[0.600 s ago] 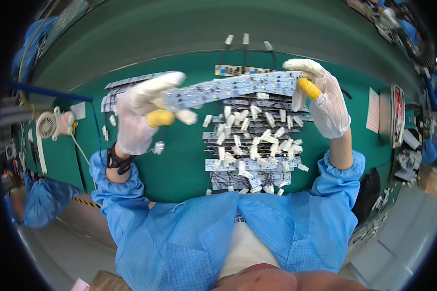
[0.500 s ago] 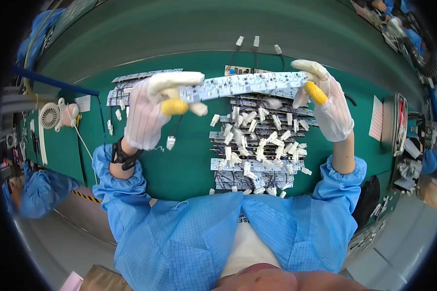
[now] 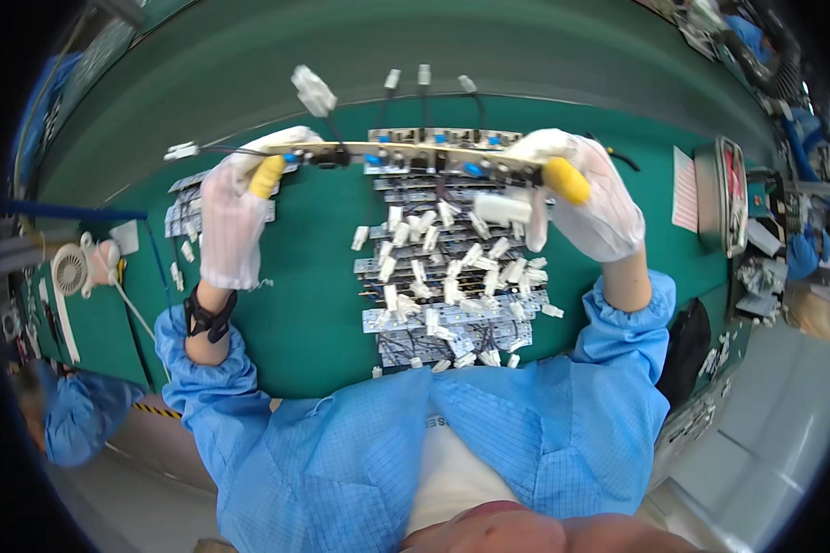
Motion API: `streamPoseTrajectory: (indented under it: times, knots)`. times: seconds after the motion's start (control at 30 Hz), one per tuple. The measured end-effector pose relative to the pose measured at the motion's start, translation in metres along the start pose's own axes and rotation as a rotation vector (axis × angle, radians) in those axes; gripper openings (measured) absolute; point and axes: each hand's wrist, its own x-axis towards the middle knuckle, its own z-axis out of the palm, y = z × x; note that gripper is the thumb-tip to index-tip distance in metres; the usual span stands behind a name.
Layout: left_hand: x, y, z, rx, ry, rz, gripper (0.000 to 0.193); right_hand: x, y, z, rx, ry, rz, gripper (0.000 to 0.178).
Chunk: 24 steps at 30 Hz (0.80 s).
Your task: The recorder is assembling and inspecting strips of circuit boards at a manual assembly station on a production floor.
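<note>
Both my hands wear white gloves with yellow thumb covers. My left hand (image 3: pixel 233 212) pinches the left end of a long, narrow circuit board (image 3: pixel 406 152), and my right hand (image 3: pixel 588 198) grips its other end. The board is raised over the table and seen nearly edge-on, with blue and black components along it. Wires with white connectors hang off it; one white connector (image 3: pixel 314 90) sticks up near its left part. Below lies a pile of similar circuit boards (image 3: pixel 452 348) with many white plugs on dark leads. A smaller stack of boards (image 3: pixel 181 219) sits beside my left hand.
A small pink fan (image 3: pixel 71 269) stands at the left on the green table mat (image 3: pixel 314 304). To the right are a red-and-white sheet (image 3: pixel 684 189) and a metal tray (image 3: pixel 732 203). A co-worker's blue sleeve (image 3: pixel 88 419) shows at lower left.
The board has been tipped from its pale, flat face to nearly edge-on, showing the component side. My left hand has turned with it, and the view has shifted.
</note>
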Motion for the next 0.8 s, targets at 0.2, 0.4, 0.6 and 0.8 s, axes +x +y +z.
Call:
streamPoseTrajectory:
  times: [0.2,0.4,0.6,0.8]
  knots:
    - [-0.003,-0.001,-0.008,0.153,-0.042,0.173,0.044,0.000,0.020,-0.020,0.402,-0.135,0.013,0.056]
    - [-0.004,0.026,0.014,-0.977,-0.091,0.045,0.052,0.006,0.017,-0.002,0.239,0.013,-0.002,0.051]
    - [0.006,0.006,-0.031,-0.547,-0.126,-0.170,0.035,0.011,-0.003,0.010,-0.155,0.084,0.073,0.064]
    - [0.028,-0.098,-0.114,-0.178,0.066,-0.216,0.021,0.014,0.003,0.001,-0.279,0.183,-0.053,0.049]
